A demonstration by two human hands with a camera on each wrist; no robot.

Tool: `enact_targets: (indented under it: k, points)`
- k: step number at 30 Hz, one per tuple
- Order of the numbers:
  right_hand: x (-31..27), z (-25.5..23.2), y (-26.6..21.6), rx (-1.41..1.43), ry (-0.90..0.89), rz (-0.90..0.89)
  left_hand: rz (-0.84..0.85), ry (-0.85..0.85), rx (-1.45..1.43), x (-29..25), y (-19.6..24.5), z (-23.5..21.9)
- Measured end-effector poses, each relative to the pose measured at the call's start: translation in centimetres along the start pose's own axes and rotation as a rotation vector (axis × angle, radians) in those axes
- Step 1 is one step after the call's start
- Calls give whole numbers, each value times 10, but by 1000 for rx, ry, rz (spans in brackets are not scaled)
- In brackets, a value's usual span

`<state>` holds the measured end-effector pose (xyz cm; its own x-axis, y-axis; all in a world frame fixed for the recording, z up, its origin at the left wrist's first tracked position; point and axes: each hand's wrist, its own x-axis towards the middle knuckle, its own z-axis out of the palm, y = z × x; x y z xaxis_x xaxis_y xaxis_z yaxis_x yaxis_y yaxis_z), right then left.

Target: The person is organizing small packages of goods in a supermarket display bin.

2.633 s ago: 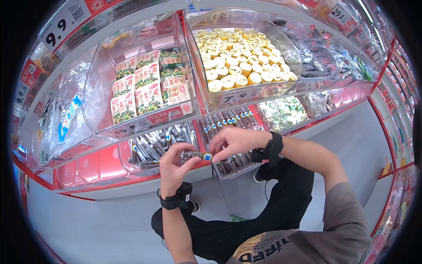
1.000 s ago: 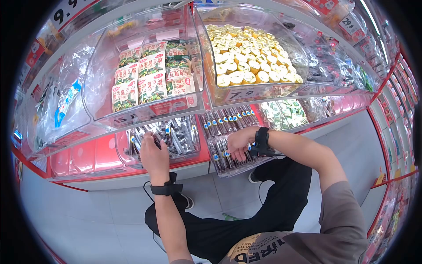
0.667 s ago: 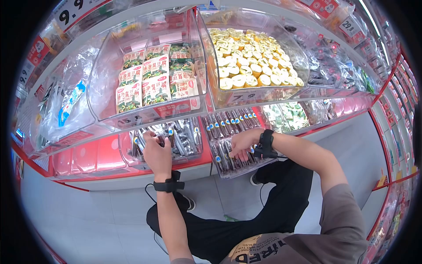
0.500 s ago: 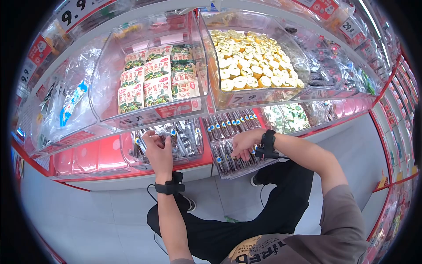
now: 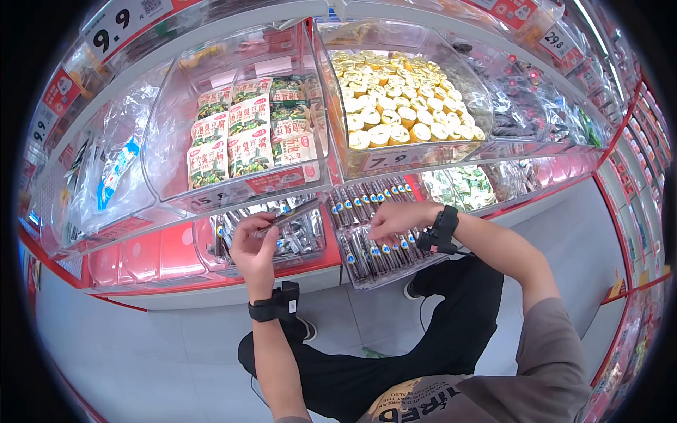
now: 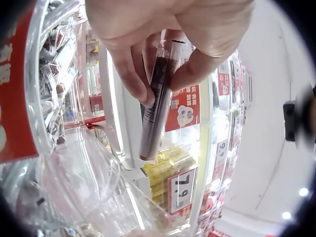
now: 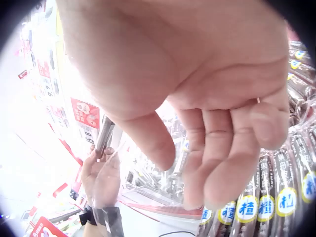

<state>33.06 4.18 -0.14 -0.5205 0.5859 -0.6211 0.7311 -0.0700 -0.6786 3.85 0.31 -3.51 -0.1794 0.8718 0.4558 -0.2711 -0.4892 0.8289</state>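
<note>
My left hand [image 5: 252, 248] pinches a wrapped haw fruit roll [image 5: 300, 209] between thumb and fingers, above the left bin of loose rolls [image 5: 300, 240]. In the left wrist view this dark, slim roll [image 6: 158, 106] points away from the palm in its clear wrapper. My right hand [image 5: 396, 220] hovers over the clear tray [image 5: 405, 273] at the lower middle, its fingers loosely bent with nothing between them. Upright rolls [image 7: 266, 205] with blue and yellow labels stand side by side in that tray, below the right fingers.
Overhanging the hands, an upper shelf carries clear bins of stinky tofu packs [image 5: 250, 130] and gold-topped cups [image 5: 402, 106]. Green packets [image 5: 458, 183] lie right of the tray. A red bin section [image 5: 141, 254] is at the lower left; the person's knees are close below.
Earlier both hands were at one roll; then the left reached into the loose bin and the right into the tray. Now the left has lifted a roll, and the right has risen off the tray.
</note>
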Motion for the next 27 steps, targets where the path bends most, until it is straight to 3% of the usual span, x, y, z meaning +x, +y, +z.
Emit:
enact_targets:
  k: [6, 9, 12, 16, 18, 22, 25, 27]
  points:
    - [-23, 7, -31, 248, -164, -387, -71, -274, 2, -7, 21, 9]
    - [-37, 16, -49, 435, -122, -536, -137, -403, 89, -8, 25, 16]
    - [-28, 17, -43, 670, -133, -510, -175, -469, 102, -9, 25, 22]
    - [-21, 10, -39, 394, -66, -421, -128, -516, 117, -11, 18, 27]
    - [-22, 12, -40, 292, -62, -445, -151, -526, 131, -12, 15, 28]
    - [-21, 15, -45, 139, -24, -330, -251, -506, 52, -18, 15, 40]
    - [-17, 9, -40, -32, 18, -290, -203, -408, -18, -20, 16, 49]
    - [-17, -4, -27, -136, -1, -309, -135, -311, 117, -16, 11, 40]
